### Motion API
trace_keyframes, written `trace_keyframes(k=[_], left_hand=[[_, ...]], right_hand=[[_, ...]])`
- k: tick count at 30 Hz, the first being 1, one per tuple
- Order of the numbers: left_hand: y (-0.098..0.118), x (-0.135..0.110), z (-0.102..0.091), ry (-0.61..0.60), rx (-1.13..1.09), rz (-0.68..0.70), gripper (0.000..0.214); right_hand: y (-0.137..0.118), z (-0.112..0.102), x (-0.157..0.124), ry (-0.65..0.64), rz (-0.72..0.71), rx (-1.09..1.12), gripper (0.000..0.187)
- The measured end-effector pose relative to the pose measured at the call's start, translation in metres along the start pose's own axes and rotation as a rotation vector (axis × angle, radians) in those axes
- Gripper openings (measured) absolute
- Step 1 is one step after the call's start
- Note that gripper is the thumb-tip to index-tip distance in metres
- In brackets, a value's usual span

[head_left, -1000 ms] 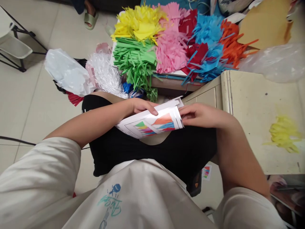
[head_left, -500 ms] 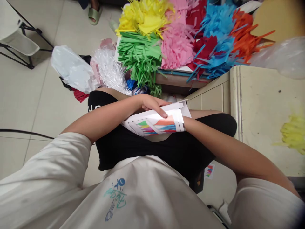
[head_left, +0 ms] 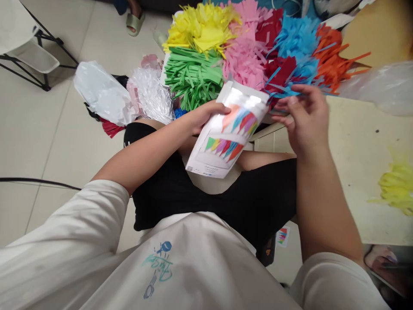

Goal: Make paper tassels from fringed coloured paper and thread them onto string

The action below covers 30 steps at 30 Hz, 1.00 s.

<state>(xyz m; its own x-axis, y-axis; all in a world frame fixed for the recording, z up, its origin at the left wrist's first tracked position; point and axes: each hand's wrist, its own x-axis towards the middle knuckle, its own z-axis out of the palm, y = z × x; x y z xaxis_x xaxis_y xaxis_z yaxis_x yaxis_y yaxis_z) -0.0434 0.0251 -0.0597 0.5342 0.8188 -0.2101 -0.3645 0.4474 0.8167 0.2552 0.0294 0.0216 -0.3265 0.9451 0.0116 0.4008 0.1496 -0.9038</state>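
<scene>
Cream cabinet top (head_left: 348, 146), dark-specked: yellow strips (head_left: 396, 187), blurred; clear plastic (head_left: 383, 88) at far side | Far support, mostly hidden, white edge (head_left: 164, 74) showing: fringed bundles (head_left: 193, 73), yellow, green, pink, red, blue, orange | Pale tiled floor (head_left: 41, 133): black-legged stand (head_left: 47, 82), sandal (head_left: 134, 25)

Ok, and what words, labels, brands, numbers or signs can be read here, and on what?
None reads clearly.
White package in the left hand: small print, too blurred to read.
White shirt: teal script, not surely legible.
Black shorts: pale marks, too partial to read.
</scene>
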Motion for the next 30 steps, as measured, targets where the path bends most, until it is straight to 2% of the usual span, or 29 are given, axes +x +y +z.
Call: trace_keyframes(k=[2,4,6,9,12,15,17,20,23,25,27,30], left_hand=[[0.001,0.005,0.001,0.056,-0.081,0.050,0.058],[0.000,0.009,0.005,0.079,-0.115,0.103,0.057],[-0.003,0.011,0.011,0.078,-0.143,0.128,0.060],[-0.013,0.010,0.022,0.143,-0.117,0.201,0.068],[-0.024,0.007,0.029,0.246,0.001,0.306,0.081],[-0.029,0.004,0.032,0.339,0.062,0.330,0.084],[-0.029,0.004,0.033,0.387,0.067,0.340,0.083],[-0.026,0.003,0.035,0.319,0.046,0.356,0.098],[-0.022,0.001,0.038,0.281,0.057,0.354,0.116],[-0.022,-0.002,0.038,0.355,0.075,0.358,0.113],[-0.021,-0.004,0.036,0.381,0.087,0.368,0.106],[-0.022,-0.006,0.033,0.273,0.132,0.353,0.112]], right_hand=[[0.015,0.020,0.000,-0.060,0.175,0.160,0.070],[0.024,0.043,-0.001,-0.155,0.270,0.277,0.085],[0.028,0.064,-0.002,-0.183,0.262,0.318,0.092],[0.031,0.080,-0.002,-0.052,0.203,0.307,0.095],[0.036,0.083,-0.001,0.073,0.168,0.237,0.103],[0.042,0.080,0.000,0.050,0.126,0.165,0.112],[0.044,0.078,0.000,0.040,0.102,0.154,0.112],[0.043,0.073,0.000,0.084,0.089,0.187,0.105],[0.037,0.067,-0.003,0.031,0.092,0.235,0.115],[0.033,0.066,-0.005,-0.008,0.101,0.229,0.126],[0.031,0.066,-0.007,0.020,0.099,0.195,0.128],[0.035,0.065,-0.007,0.126,0.067,0.178,0.122]])
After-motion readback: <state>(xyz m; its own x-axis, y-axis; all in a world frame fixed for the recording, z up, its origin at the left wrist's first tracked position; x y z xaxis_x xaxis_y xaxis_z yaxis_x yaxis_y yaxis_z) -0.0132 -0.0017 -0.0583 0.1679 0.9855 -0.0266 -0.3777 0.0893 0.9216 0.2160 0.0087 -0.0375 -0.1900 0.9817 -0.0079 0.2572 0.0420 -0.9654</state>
